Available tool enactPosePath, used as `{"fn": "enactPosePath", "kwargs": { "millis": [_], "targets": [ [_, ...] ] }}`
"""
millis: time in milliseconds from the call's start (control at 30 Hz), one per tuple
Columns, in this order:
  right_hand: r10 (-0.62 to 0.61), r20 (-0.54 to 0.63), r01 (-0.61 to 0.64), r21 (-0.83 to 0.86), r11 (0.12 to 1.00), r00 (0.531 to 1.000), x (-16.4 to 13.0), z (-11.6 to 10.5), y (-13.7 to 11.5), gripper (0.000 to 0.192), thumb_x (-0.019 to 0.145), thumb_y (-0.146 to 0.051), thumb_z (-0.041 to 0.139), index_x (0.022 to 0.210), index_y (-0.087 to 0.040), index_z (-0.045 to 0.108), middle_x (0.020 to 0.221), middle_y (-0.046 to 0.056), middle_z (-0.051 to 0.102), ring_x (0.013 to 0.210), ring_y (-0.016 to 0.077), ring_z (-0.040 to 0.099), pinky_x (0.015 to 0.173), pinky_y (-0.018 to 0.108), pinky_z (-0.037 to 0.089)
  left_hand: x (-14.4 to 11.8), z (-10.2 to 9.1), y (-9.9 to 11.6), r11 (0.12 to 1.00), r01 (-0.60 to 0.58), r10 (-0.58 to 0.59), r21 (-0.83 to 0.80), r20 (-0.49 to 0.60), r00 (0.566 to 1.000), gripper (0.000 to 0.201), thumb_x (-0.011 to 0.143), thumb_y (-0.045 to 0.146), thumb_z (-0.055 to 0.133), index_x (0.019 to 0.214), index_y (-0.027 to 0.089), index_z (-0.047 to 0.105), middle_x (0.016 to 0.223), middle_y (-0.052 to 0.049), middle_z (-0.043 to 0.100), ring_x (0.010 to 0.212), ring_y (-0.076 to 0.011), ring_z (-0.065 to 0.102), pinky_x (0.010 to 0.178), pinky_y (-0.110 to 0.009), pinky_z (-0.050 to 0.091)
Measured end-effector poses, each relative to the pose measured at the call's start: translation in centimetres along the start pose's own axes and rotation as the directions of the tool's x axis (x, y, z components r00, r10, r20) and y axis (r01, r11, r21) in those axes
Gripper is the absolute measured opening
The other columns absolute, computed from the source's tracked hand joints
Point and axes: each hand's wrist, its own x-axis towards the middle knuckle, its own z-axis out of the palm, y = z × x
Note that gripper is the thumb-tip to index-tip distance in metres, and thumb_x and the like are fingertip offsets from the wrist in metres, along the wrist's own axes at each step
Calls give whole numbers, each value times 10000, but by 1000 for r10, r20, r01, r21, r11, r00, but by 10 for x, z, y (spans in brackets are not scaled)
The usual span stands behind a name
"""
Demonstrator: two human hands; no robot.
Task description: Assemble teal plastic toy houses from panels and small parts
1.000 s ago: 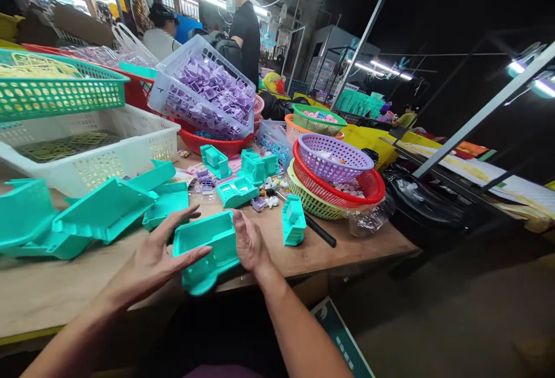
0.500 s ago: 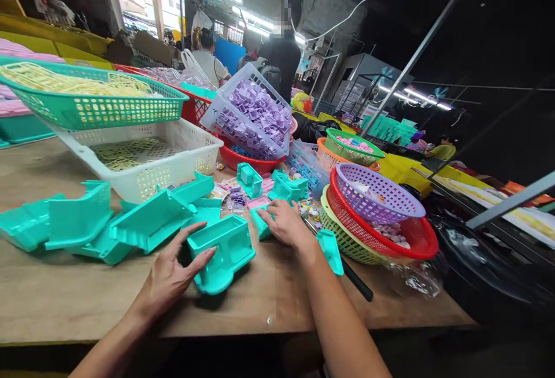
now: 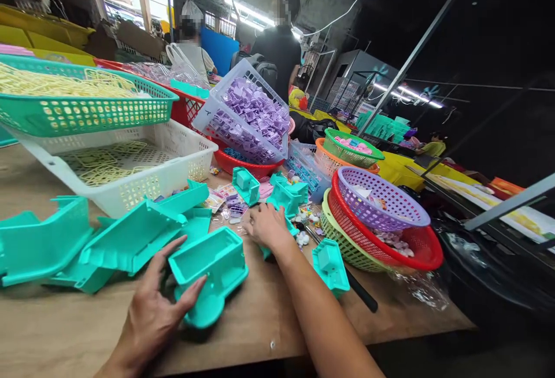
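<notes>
My left hand (image 3: 158,303) grips a teal plastic housing (image 3: 210,259) with an open box-shaped top and a rounded front lobe. The thumb presses its near side and the fingers reach behind its left edge. My right hand (image 3: 269,228) is curled over a smaller teal plastic piece (image 3: 265,252), mostly hidden under the palm and fingers. To the right of my right forearm lies another small teal part (image 3: 330,265). Several large teal shells (image 3: 134,236) are heaped left of my left hand. Beyond my right hand are more small teal parts (image 3: 245,185).
A white basket (image 3: 169,184) with a green basket (image 3: 108,112) on it stands at left. A tilted crate (image 3: 255,141) of purple pieces is behind. Stacked colander baskets (image 3: 390,251) and a black-handled tool (image 3: 362,291) lie at right. Two people are further back.
The view has shifted, with the table's contents lower in the picture. My left hand has closed nearer around the teal housing. My right hand's fingers are more curled over the small piece.
</notes>
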Motion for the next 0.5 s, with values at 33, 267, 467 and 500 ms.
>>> {"fn": "enactPosePath", "kwargs": {
  "millis": [33,267,467,500],
  "targets": [
    [2,-12,-3,-5,1000,1000,2,-1,-1,333,961,-411,487,1086,-174,684,1206,151,615,1181,322,524,1016,567,379,-1,2,0,999,-49,49,8,26,998,713,799,589,648,1399,251,460,1265,-104,629,1102,-307,666,983,-483,552],
    [-138,22,137,50,989,990,24,7,-18,416,950,-258,473,1359,-194,516,1319,123,586,1205,288,520,971,474,422,-6,7,4,920,-360,347,155,105,932,661,836,538,642,1388,235,442,1218,-121,666,1065,-291,692,855,-394,615],
    [-225,92,214,119,970,970,21,-4,-9,281,951,-229,442,1059,-188,697,1100,99,686,1035,236,619,864,346,459,-7,4,9,911,-376,358,168,127,925,613,860,520,616,1371,227,448,1226,-117,655,1070,-271,686,895,-399,602],
    [-230,86,218,125,968,969,23,-5,-10,293,957,-220,428,1067,-182,696,1102,103,681,1031,228,618,867,336,459,-7,5,8,908,-384,366,168,130,922,620,858,517,619,1374,220,443,1231,-121,652,1080,-274,681,907,-404,597]
  ]
}}
